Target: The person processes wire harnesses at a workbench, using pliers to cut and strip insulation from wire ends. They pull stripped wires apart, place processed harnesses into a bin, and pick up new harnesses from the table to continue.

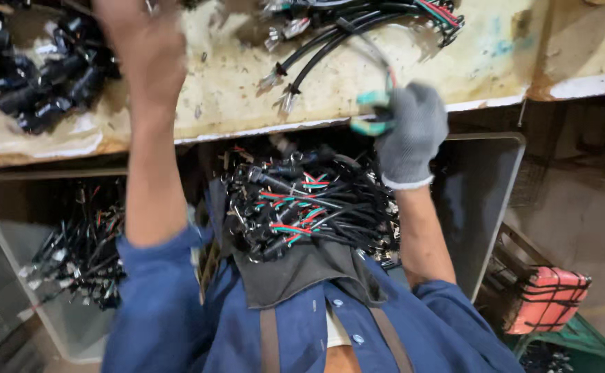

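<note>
Cable: black lead point(330, 48) with bare metal terminals, lying over the table's point(233, 97) front edge.
Right hand point(413, 131): grey-gloved, fingers closed round a green-handled tool point(373, 114) at the cable's end.
Left hand point(143, 48): bare, blurred, cut off at the top; grip cannot be told.
Lap: bundle of black cables point(309, 207) with red and green wires.
Tool head: hidden.

A worn, stained cream counter point(247, 90) runs across the top of the view, its surface blotched and chipped along the front edge. A heap of black plugs point(36, 76) lies at its left end. Black cables with metal terminals and red and green wires point(357, 27) lie near its middle.
</note>
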